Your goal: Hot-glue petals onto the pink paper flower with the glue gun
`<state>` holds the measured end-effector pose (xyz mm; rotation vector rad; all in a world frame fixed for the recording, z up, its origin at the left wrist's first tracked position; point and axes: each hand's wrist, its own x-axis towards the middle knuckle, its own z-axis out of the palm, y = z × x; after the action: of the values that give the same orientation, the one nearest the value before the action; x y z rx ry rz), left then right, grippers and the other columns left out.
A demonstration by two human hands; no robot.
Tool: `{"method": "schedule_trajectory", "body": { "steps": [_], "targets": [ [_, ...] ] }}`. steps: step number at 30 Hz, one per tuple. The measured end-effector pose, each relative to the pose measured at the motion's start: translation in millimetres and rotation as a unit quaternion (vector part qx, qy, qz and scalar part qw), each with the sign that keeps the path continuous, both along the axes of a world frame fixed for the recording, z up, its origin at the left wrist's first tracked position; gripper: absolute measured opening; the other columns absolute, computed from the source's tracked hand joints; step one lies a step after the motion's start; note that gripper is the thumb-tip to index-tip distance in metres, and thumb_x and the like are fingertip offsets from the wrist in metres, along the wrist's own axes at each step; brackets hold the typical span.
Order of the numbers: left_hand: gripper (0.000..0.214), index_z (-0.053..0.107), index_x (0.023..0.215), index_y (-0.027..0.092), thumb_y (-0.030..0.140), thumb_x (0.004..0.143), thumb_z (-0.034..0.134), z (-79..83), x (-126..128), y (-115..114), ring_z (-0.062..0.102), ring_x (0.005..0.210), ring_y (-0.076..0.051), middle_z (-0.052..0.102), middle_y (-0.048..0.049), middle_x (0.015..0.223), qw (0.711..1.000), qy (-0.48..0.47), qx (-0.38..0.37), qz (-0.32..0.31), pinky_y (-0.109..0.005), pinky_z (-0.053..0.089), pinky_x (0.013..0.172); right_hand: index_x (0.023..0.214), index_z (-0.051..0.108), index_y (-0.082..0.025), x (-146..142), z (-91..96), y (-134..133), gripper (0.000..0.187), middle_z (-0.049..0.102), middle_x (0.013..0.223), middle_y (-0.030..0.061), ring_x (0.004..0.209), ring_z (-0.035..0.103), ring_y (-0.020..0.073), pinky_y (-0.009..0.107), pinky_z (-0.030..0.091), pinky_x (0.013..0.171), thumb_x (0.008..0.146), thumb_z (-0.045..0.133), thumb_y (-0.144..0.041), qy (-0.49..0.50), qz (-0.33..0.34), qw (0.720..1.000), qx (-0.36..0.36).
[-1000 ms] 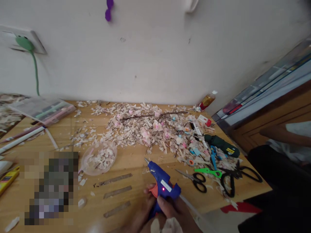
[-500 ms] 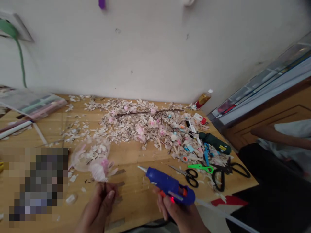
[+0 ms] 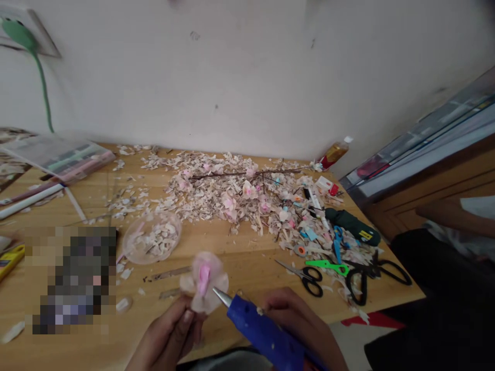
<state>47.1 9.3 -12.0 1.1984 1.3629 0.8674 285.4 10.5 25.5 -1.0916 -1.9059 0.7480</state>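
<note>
My left hand (image 3: 170,335) pinches a small pink and white paper flower (image 3: 203,281) by its base and holds it up over the near table edge. My right hand (image 3: 299,322) grips a blue glue gun (image 3: 263,332), whose metal nozzle points up and left and almost touches the flower's lower right side. Both hands are close together at the bottom middle of the view.
A wooden table (image 3: 240,260) carries a wide heap of pale shavings and pink petals (image 3: 235,198), a clear bowl of scraps (image 3: 152,239), several scissors (image 3: 340,268), a dark green case (image 3: 351,225) and a bottle (image 3: 332,154). Another person's arm (image 3: 452,216) is at the right.
My left hand lifted the flower up and rightward. My right hand swung the glue gun in, so the nozzle now sits beside the flower instead of lying level over the table.
</note>
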Motion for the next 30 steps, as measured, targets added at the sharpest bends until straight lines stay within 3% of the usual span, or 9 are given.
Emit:
{"method": "schedule_trajectory", "body": {
  "steps": [5, 9, 14, 17, 20, 25, 30],
  "targets": [
    [0.044, 0.054, 0.063, 0.024, 0.057, 0.09, 0.045, -0.1, -0.7, -4.5, 0.052, 0.051, -0.014, 0.056, 0.0006, 0.056, 0.999, 0.044, 0.031, 0.004, -0.021, 0.049, 0.049, 0.107, 0.058, -0.028, 10.2, -8.2, -7.7, 0.023, 0.063, 0.093, 0.0043, 0.081, 0.067, 0.0197, 0.022, 0.056, 0.068, 0.084, 0.056, -0.029, -0.033, 0.005, 0.999, -0.008],
    [0.037, 0.052, 0.065, 0.024, 0.042, 0.095, 0.042, 1.8, -5.5, -0.9, 0.055, 0.05, -0.012, 0.057, 0.0022, 0.055, 0.983, 0.139, 0.106, -0.051, -0.018, 0.048, 0.052, 0.103, 0.06, -0.026, 17.2, -3.9, -9.5, 0.017, 0.064, 0.091, 0.0046, 0.08, 0.067, 0.0183, 0.02, 0.055, 0.068, 0.089, 0.057, -0.035, -0.061, 0.013, 0.998, 0.002],
    [0.019, 0.06, 0.099, 0.027, 0.024, 0.094, 0.042, 1.8, -14.1, 4.9, 0.068, 0.067, -0.011, 0.071, 0.0022, 0.08, 0.941, 0.224, 0.234, -0.094, -0.013, 0.051, 0.062, 0.104, 0.061, -0.023, 32.3, 13.7, 3.3, 0.033, 0.064, 0.09, 0.0058, 0.079, 0.067, 0.0182, 0.024, 0.055, 0.067, 0.089, 0.058, -0.052, -0.036, -0.014, 0.999, 0.036],
    [0.023, 0.058, 0.103, 0.029, 0.017, 0.093, 0.041, 4.0, -16.1, 6.8, 0.07, 0.072, -0.011, 0.072, 0.0028, 0.084, 0.925, 0.237, 0.276, -0.109, -0.013, 0.051, 0.064, 0.102, 0.062, -0.023, 36.8, 16.7, 15.5, 0.038, 0.064, 0.09, 0.0052, 0.079, 0.065, 0.0178, 0.026, 0.055, 0.068, 0.087, 0.058, -0.058, -0.023, 0.064, 0.997, -0.03],
    [0.025, 0.058, 0.104, 0.028, 0.014, 0.091, 0.041, 5.8, -16.4, 7.1, 0.07, 0.072, -0.012, 0.071, 0.0019, 0.081, 0.914, 0.245, 0.301, -0.117, -0.014, 0.051, 0.062, 0.099, 0.063, -0.022, 35.7, 11.2, 21.5, 0.04, 0.063, 0.089, 0.0048, 0.078, 0.064, 0.0169, 0.026, 0.054, 0.067, 0.084, 0.061, -0.058, -0.011, 0.126, 0.99, -0.069],
    [0.032, 0.056, 0.114, 0.027, 0.012, 0.091, 0.04, 4.4, -18.8, 4.1, 0.071, 0.078, -0.013, 0.071, 0.0, 0.084, 0.904, 0.254, 0.309, -0.151, -0.015, 0.053, 0.067, 0.101, 0.062, -0.021, 32.6, 1.0, 13.9, 0.039, 0.063, 0.093, 0.0055, 0.082, 0.064, 0.0173, 0.025, 0.054, 0.072, 0.079, 0.069, -0.053, -0.037, 0.131, 0.989, -0.062],
    [0.037, 0.054, 0.122, 0.026, 0.01, 0.091, 0.041, 1.4, -22.2, 0.7, 0.071, 0.095, -0.016, 0.073, -0.0061, 0.103, 0.894, 0.283, 0.304, -0.169, -0.019, 0.054, 0.078, 0.108, 0.06, -0.021, 31.2, 4.6, 3.0, 0.027, 0.063, 0.1, 0.0075, 0.091, 0.064, 0.0186, 0.027, 0.054, 0.078, 0.088, 0.063, -0.038, -0.08, 0.105, 0.991, -0.028]
  ]
}}
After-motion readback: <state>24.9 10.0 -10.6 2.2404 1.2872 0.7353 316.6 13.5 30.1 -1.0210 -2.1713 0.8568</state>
